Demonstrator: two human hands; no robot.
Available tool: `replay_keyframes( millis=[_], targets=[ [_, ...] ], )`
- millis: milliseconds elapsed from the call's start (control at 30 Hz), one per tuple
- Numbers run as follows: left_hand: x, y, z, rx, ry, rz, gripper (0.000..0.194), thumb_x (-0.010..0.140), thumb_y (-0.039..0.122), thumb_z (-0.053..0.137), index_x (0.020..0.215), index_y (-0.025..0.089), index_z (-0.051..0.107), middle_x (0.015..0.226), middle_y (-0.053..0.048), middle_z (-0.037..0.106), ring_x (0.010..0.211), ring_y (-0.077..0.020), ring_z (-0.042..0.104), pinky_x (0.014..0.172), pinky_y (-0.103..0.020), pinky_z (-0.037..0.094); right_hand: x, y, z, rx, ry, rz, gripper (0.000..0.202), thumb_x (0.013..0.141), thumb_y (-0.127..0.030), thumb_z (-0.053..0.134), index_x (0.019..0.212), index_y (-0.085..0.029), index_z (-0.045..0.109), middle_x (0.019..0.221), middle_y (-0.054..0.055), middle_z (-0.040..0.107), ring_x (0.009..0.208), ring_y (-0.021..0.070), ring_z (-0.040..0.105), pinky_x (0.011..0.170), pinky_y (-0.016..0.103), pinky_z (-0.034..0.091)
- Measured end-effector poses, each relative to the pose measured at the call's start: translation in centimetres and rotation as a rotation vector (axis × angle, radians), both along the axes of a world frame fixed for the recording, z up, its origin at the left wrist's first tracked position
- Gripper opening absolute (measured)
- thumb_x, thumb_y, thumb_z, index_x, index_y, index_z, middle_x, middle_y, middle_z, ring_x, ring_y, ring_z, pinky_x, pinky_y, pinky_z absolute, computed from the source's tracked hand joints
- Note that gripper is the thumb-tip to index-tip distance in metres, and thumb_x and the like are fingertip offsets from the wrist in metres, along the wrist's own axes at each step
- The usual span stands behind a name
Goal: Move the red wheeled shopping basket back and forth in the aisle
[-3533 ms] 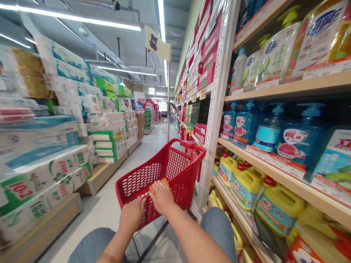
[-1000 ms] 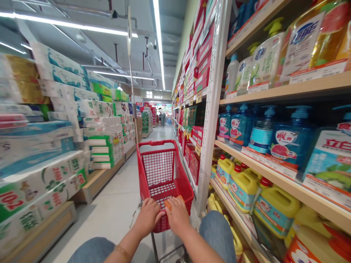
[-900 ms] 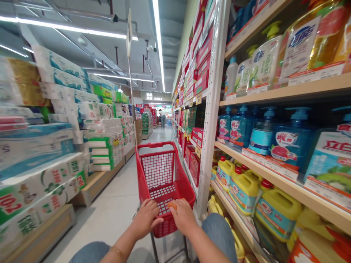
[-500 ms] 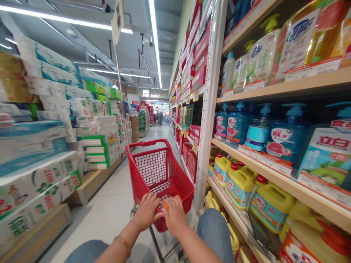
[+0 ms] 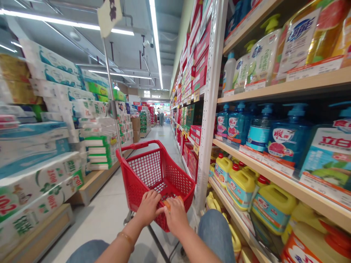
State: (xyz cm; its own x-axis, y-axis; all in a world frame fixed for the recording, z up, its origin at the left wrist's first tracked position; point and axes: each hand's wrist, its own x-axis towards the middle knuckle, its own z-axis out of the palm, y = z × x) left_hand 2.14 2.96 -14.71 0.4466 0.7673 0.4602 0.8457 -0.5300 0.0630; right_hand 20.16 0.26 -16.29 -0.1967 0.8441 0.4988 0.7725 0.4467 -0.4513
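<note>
A red plastic shopping cart (image 5: pixel 161 171) with lattice walls stands in front of me in the aisle. My left hand (image 5: pixel 149 207) is closed over the cart's near rim, fingers curled toward the inside. Just right of it, my right hand (image 5: pixel 175 215) wraps the same rim. Under the right fingers an orange piece (image 5: pixel 171 201) shows; its kind is mostly hidden. The two hands nearly touch at the thumbs. From the cart's far left corner a metal pole (image 5: pixel 108 69) rises to a pale flag-like sign (image 5: pixel 109 17). No goods are visible in the basket.
Close on the right, shelves (image 5: pixel 252 93) hold blue pump bottles (image 5: pixel 286 133) and yellow jugs (image 5: pixel 240 182). A white perforated post (image 5: pixel 210 91) stands beside the cart. Stacked paper packs (image 5: pixel 44 182) line the left. The pale aisle floor (image 5: pixel 101 204) runs toward a distant person (image 5: pixel 160 116).
The cart has turned slightly, its far handle and pole swinging left. Both hands have stayed on the near rim.
</note>
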Motion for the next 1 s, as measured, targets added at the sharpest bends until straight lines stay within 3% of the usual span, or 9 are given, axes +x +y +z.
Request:
replay_keyframes(
  millis=[167, 267, 400, 533, 667, 767, 900, 1000],
  targets=[
    [-1.8, 1.0, 0.4, 0.024, 0.009, 0.046, 0.041, 0.089, 0.059, 0.041, 0.103, 0.024, 0.057, 0.108, -0.006, 0.059, 0.107, -0.0249, 0.048, 0.097, -0.044, 0.030, 2.4, 0.0, 1.0, 0.024, 0.023, 0.093, 0.031, 0.096, -0.028, 0.040, 0.116, -0.024, 0.064, 0.117, 0.005, 0.066, 0.112, 0.0204, 0.057, 0.108, 0.040, 0.032],
    [-2.9, 1.7, 0.9, 0.009, 0.022, 0.105, 0.042, 0.091, 0.059, 0.037, 0.105, 0.025, 0.057, 0.111, -0.005, 0.059, 0.109, -0.0238, 0.048, 0.098, -0.042, 0.029, 3.4, 1.0, 1.5, 0.024, 0.026, 0.011, 0.032, 0.096, -0.028, 0.039, 0.113, -0.021, 0.066, 0.117, 0.007, 0.067, 0.114, 0.0226, 0.056, 0.106, 0.042, 0.034],
    [-1.8, 1.6, 0.9, 0.007, 0.046, 0.185, 0.041, 0.091, 0.058, 0.037, 0.099, 0.023, 0.059, 0.103, -0.005, 0.060, 0.102, -0.0232, 0.049, 0.094, -0.040, 0.031, 1.8, 1.4, 0.8, 0.023, 0.025, -0.131, 0.034, 0.095, -0.027, 0.041, 0.117, -0.015, 0.065, 0.118, 0.012, 0.066, 0.115, 0.0258, 0.056, 0.108, 0.046, 0.032],
    [-1.1, 1.1, 0.7, 0.025, 0.057, 0.210, 0.041, 0.091, 0.058, 0.037, 0.096, 0.023, 0.059, 0.100, -0.005, 0.061, 0.100, -0.0234, 0.050, 0.093, -0.041, 0.031, 1.3, 0.6, -0.1, 0.047, 0.016, -0.080, 0.037, 0.095, -0.030, 0.042, 0.126, -0.018, 0.060, 0.125, 0.010, 0.063, 0.119, 0.0249, 0.054, 0.107, 0.045, 0.035],
    [-3.7, 1.3, 1.5, 0.063, 0.059, 0.229, 0.041, 0.091, 0.058, 0.038, 0.096, 0.023, 0.060, 0.099, -0.005, 0.062, 0.099, -0.0223, 0.050, 0.097, -0.041, 0.029, 4.0, 0.7, -0.4, 0.061, 0.051, -0.010, 0.040, 0.097, -0.033, 0.038, 0.132, -0.020, 0.055, 0.132, 0.007, 0.058, 0.126, 0.0211, 0.049, 0.110, 0.043, 0.033],
    [-5.4, 1.6, 2.1, 0.089, 0.079, 0.259, 0.038, 0.093, 0.054, 0.037, 0.092, 0.024, 0.060, 0.099, -0.005, 0.062, 0.099, -0.0220, 0.050, 0.097, -0.041, 0.028, 5.1, 1.4, -0.4, 0.057, 0.078, -0.052, 0.042, 0.097, -0.034, 0.038, 0.132, -0.018, 0.055, 0.135, 0.008, 0.056, 0.129, 0.0211, 0.046, 0.110, 0.042, 0.034],
    [-4.5, 1.2, 2.1, 0.098, 0.115, 0.313, 0.036, 0.093, 0.051, 0.039, 0.090, 0.023, 0.061, 0.094, -0.005, 0.063, 0.096, -0.0227, 0.050, 0.095, -0.041, 0.029, 2.8, 1.9, -0.1, 0.032, 0.069, -0.182, 0.039, 0.096, -0.029, 0.038, 0.122, -0.013, 0.063, 0.126, 0.013, 0.062, 0.124, 0.0255, 0.052, 0.109, 0.047, 0.034],
    [-2.9, 0.7, 1.8, 0.118, 0.103, 0.343, 0.035, 0.093, 0.050, 0.040, 0.090, 0.023, 0.061, 0.093, -0.006, 0.063, 0.095, -0.0230, 0.050, 0.095, -0.041, 0.029, -0.2, 1.5, 0.0, 0.071, 0.066, -0.179, 0.041, 0.096, -0.028, 0.039, 0.129, -0.012, 0.057, 0.131, 0.014, 0.058, 0.126, 0.0261, 0.049, 0.108, 0.047, 0.035]
  ],
)
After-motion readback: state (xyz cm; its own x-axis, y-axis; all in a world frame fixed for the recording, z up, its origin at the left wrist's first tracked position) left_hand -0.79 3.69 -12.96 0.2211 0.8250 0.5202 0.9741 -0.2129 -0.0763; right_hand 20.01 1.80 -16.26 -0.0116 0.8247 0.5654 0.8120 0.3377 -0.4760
